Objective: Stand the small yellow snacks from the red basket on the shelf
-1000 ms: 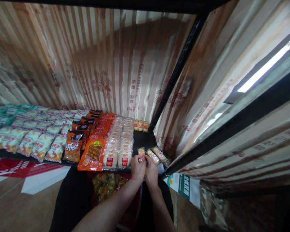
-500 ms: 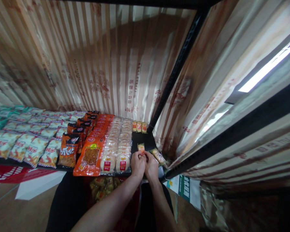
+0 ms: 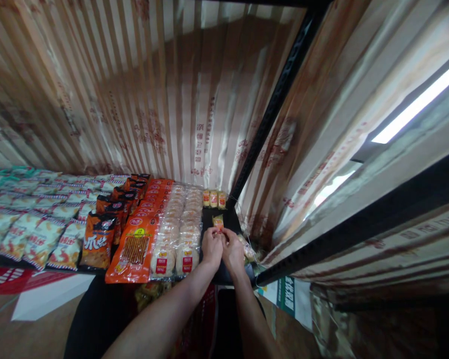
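Note:
Both of my hands meet over the right end of a black shelf (image 3: pixel 229 218). Between the fingers of my left hand (image 3: pixel 212 248) and my right hand (image 3: pixel 232 249) is a small yellow snack packet (image 3: pixel 217 221), its upper part showing above the fingertips. Both hands are closed on its lower part, which the fingers hide. Behind it, three similar small packets (image 3: pixel 214 199) stand in a row at the back of the shelf. Just left of my left hand lie two rows of clear-wrapped rice crackers (image 3: pixel 187 259). Another clear packet (image 3: pixel 248 248) lies right of my right hand.
Orange stick-snack bags (image 3: pixel 134 249), dark orange bags (image 3: pixel 98 242) and several white snack bags (image 3: pixel 65 244) fill the shelf to the left. A black slotted post (image 3: pixel 269 119) rises at the back right corner. Pleated printed sheeting (image 3: pixel 153 99) hangs behind. More yellow packets (image 3: pixel 149 294) sit below the shelf.
My hands, with the small packet, have moved slightly farther over the shelf, toward the back row. The camera view has shifted a little.

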The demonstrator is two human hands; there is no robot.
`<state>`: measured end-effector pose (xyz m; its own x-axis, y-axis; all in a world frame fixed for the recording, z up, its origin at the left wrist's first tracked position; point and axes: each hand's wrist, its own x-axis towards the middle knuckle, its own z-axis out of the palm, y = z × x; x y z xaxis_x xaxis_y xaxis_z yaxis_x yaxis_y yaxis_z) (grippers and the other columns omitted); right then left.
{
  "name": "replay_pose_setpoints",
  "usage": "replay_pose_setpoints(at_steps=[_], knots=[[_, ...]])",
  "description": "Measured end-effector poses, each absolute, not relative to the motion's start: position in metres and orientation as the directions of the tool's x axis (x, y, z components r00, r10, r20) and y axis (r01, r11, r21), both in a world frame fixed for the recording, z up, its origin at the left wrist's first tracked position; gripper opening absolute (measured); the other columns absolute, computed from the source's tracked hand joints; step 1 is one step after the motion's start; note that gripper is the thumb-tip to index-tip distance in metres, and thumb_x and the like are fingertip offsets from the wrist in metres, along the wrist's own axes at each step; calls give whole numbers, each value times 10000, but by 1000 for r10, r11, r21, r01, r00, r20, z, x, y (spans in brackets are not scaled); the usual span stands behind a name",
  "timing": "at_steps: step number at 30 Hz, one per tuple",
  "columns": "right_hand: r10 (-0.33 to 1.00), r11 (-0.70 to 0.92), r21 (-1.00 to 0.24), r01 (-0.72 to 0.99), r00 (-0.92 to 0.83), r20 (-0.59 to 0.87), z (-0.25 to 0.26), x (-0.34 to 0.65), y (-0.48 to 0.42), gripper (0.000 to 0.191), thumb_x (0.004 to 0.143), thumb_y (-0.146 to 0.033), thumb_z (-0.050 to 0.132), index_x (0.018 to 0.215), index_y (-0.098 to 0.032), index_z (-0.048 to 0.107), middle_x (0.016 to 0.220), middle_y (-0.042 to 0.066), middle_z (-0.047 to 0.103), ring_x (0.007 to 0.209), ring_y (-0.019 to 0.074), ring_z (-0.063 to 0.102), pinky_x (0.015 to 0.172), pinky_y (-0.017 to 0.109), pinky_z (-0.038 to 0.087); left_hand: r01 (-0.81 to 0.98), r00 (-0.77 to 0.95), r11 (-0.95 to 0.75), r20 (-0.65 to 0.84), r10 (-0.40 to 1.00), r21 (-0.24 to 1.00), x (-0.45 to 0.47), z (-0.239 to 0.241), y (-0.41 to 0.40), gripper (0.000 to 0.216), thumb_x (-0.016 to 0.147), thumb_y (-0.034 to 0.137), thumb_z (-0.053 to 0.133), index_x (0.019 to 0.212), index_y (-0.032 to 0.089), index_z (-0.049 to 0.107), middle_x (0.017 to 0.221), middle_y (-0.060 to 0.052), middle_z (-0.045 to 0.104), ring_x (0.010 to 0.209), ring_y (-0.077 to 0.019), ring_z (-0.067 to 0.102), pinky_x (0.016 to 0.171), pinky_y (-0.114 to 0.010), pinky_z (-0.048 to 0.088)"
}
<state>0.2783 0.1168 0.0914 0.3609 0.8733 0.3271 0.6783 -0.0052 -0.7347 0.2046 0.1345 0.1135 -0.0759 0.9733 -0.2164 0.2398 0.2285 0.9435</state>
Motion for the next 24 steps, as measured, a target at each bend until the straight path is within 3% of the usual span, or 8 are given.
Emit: replay_pose_setpoints(at_steps=[11, 17, 24], knots=[[861, -88, -699, 710, 407, 305, 91, 294, 146, 372, 790, -218, 384, 1007, -131, 673, 1091, 131, 677, 977, 231, 623, 890, 355, 461, 142, -59, 228, -222, 973, 963, 228, 110, 167, 295, 768, 125, 470, 1030, 167, 599, 1060, -82, 682, 973, -169, 630, 871, -255, 462], [873, -112, -743, 660, 422, 244, 85, 308, 157, 388, 778, -225, 406, 1049, -114, 660, 1094, 146, 674, 991, 226, 623, 877, 339, 467, 158, -32, 237, -235, 972, 959, 243, 100, 184, 373, 778, 110, 469, 1130, 193, 562, 1111, -60, 679, 1049, -158, 616, 917, -238, 446], [883, -129, -770, 625, 425, 197, 80, 315, 164, 426, 769, -274, 424, 1093, -102, 641, 1105, 166, 666, 1001, 244, 619, 881, 346, 458, 166, 0, 250, -254, 967, 954, 252, 93, 197, 347, 791, 125, 484, 1116, 205, 574, 1104, -62, 684, 1049, -166, 618, 928, -259, 448]])
